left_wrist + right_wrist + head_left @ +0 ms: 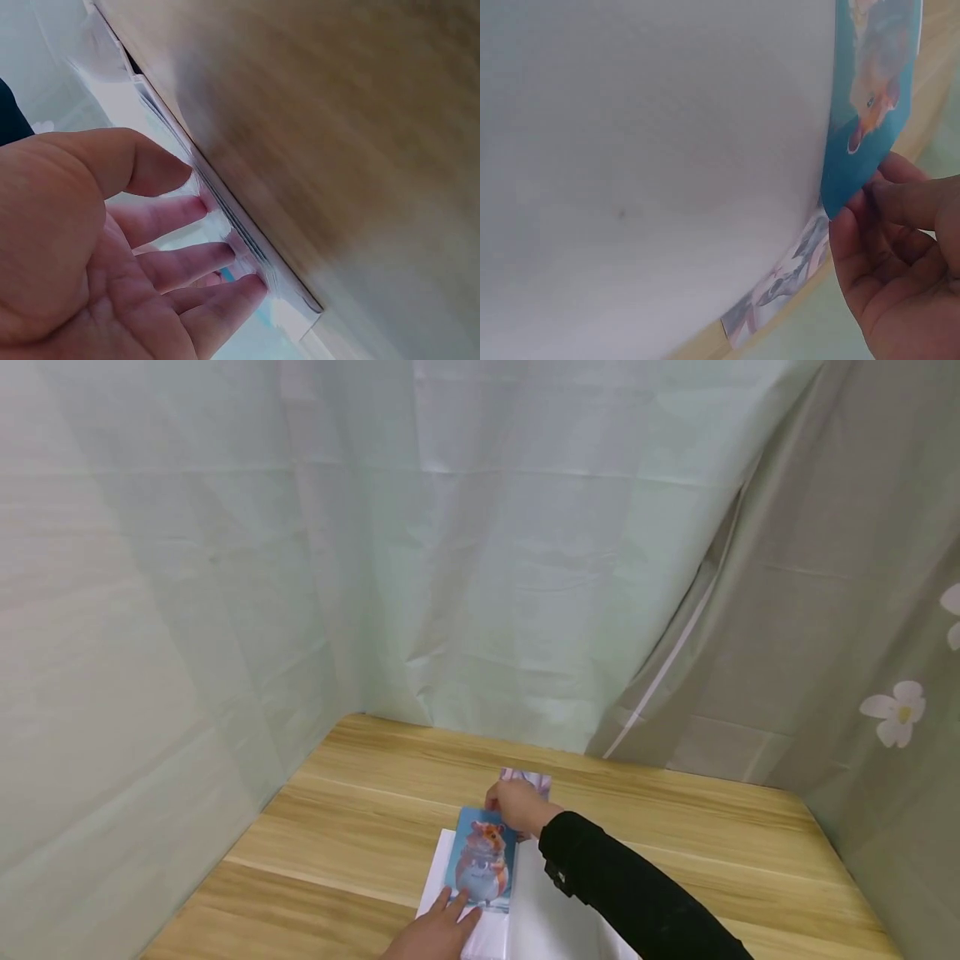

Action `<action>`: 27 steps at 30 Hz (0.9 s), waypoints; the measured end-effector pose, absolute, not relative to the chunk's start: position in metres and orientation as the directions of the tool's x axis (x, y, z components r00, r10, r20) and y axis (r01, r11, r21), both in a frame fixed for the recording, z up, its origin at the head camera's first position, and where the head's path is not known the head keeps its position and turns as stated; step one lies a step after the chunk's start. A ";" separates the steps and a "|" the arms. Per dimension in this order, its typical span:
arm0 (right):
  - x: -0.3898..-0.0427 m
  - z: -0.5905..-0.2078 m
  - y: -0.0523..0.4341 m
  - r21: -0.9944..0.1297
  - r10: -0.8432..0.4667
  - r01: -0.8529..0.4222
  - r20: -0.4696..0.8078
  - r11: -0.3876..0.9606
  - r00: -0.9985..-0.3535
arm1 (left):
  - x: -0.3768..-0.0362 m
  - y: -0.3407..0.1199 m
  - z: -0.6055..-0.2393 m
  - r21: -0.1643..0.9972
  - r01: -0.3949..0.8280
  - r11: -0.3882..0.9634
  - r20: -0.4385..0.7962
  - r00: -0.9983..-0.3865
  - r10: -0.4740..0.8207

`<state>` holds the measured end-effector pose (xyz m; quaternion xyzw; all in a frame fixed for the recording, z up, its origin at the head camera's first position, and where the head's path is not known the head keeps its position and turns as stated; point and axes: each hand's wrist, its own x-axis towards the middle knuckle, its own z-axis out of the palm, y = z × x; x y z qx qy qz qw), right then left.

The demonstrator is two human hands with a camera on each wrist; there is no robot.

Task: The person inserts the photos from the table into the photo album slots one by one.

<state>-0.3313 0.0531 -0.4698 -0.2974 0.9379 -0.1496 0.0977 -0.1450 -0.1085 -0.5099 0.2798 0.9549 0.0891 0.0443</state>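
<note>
A blue card with a hamster picture (483, 857) lies on a white stack of sheets (442, 877) on the wooden table (360, 810). My right hand (517, 806), in a black sleeve, pinches the far corner of the hamster card (870, 82) between thumb and fingers (855, 225). Beyond it lies a second, pale picture card (528, 779), also visible under the lifted corner as the pale card (780, 289). My left hand (438, 927) lies flat with straight fingers (187, 262) pressing the near edge of the stack (247, 247).
Pale green cloth (225, 568) hangs behind and to the left of the table; a grey curtain with white flowers (896, 710) hangs on the right. Bare wood shows left and right of the stack.
</note>
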 end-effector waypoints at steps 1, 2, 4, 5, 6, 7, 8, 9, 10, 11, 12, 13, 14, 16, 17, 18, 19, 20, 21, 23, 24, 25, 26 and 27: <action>-0.330 -0.469 0.053 -0.349 -0.585 -0.521 -0.104 0.779 -0.804 | -0.145 -0.108 -0.511 0.192 0.530 0.826 -0.024 -0.839 0.544; -0.329 -0.469 0.054 -0.360 -0.583 -0.514 -0.113 0.779 -0.805 | -0.145 -0.108 -0.512 0.187 0.534 0.825 -0.015 -0.838 0.546; -0.327 -0.468 0.054 -0.389 -0.580 -0.497 -0.127 0.775 -0.805 | -0.145 -0.108 -0.513 0.169 0.543 0.822 0.002 -0.835 0.551; -0.326 -0.467 0.054 -0.406 -0.575 -0.484 -0.137 0.775 -0.806 | -0.146 -0.108 -0.514 0.157 0.547 0.822 0.007 -0.833 0.553; -0.325 -0.467 0.054 -0.411 -0.575 -0.481 -0.140 0.774 -0.806 | -0.146 -0.108 -0.514 0.148 0.550 0.822 0.010 -0.832 0.555; -0.324 -0.467 0.054 -0.421 -0.575 -0.477 -0.141 0.772 -0.806 | -0.147 -0.108 -0.515 0.145 0.550 0.823 0.010 -0.832 0.554; -0.324 -0.467 0.054 -0.420 -0.579 -0.482 -0.137 0.769 -0.804 | -0.147 -0.108 -0.515 0.146 0.549 0.823 0.006 -0.832 0.554; -0.323 -0.466 0.053 -0.419 -0.583 -0.488 -0.133 0.766 -0.801 | -0.147 -0.108 -0.515 0.150 0.548 0.823 0.001 -0.833 0.554; -0.322 -0.466 0.053 -0.415 -0.587 -0.493 -0.131 0.765 -0.799 | -0.147 -0.108 -0.515 0.158 0.546 0.823 -0.003 -0.833 0.554; -0.321 -0.466 0.053 -0.405 -0.591 -0.502 -0.129 0.764 -0.796 | -0.147 -0.108 -0.515 0.173 0.541 0.823 -0.009 -0.835 0.550; -0.321 -0.465 0.052 -0.399 -0.596 -0.509 -0.127 0.763 -0.793 | -0.147 -0.108 -0.514 0.185 0.539 0.822 -0.009 -0.835 0.550; -0.320 -0.464 0.052 -0.395 -0.602 -0.518 -0.125 0.759 -0.788 | -0.146 -0.108 -0.514 0.193 0.536 0.822 -0.010 -0.836 0.548; -0.320 -0.463 0.051 -0.387 -0.611 -0.529 -0.123 0.755 -0.782 | -0.146 -0.109 -0.514 0.199 0.536 0.821 -0.011 -0.836 0.548; -0.319 -0.462 0.051 -0.384 -0.625 -0.542 -0.127 0.747 -0.770 | -0.146 -0.109 -0.514 0.203 0.537 0.819 -0.012 -0.835 0.550; -0.318 -0.462 0.050 -0.383 -0.634 -0.551 -0.128 0.741 -0.763 | -0.146 -0.109 -0.513 0.199 0.538 0.819 -0.013 -0.834 0.551; -0.318 -0.462 0.050 -0.388 -0.639 -0.554 -0.130 0.736 -0.758 | -0.147 -0.109 -0.513 0.197 0.538 0.820 -0.017 -0.834 0.551; -0.317 -0.462 0.049 -0.389 -0.646 -0.560 -0.133 0.732 -0.752 | -0.147 -0.109 -0.513 0.192 0.538 0.821 -0.021 -0.834 0.551; -0.317 -0.463 0.049 -0.388 -0.652 -0.566 -0.133 0.727 -0.746 | -0.147 -0.109 -0.513 0.192 0.537 0.822 -0.028 -0.834 0.552; -0.317 -0.463 0.049 -0.394 -0.653 -0.564 -0.139 0.726 -0.744 | -0.148 -0.109 -0.513 0.191 0.538 0.821 -0.035 -0.832 0.553; -0.317 -0.464 0.048 -0.395 -0.657 -0.566 -0.144 0.724 -0.740 | -0.148 -0.110 -0.513 0.193 0.540 0.819 -0.041 -0.830 0.557; -0.317 -0.465 0.048 -0.398 -0.656 -0.563 -0.149 0.724 -0.740 | -0.147 -0.110 -0.513 0.196 0.543 0.817 -0.041 -0.828 0.560; -0.318 -0.466 0.048 -0.398 -0.657 -0.563 -0.152 0.724 -0.738 | -0.147 -0.110 -0.514 0.197 0.546 0.814 -0.041 -0.825 0.563; -0.318 -0.467 0.048 -0.398 -0.659 -0.564 -0.156 0.724 -0.736 | -0.147 -0.110 -0.513 0.201 0.548 0.812 -0.040 -0.824 0.565; -0.319 -0.468 0.048 -0.404 -0.657 -0.558 -0.162 0.725 -0.736 | -0.146 -0.110 -0.514 0.202 0.551 0.810 -0.036 -0.822 0.568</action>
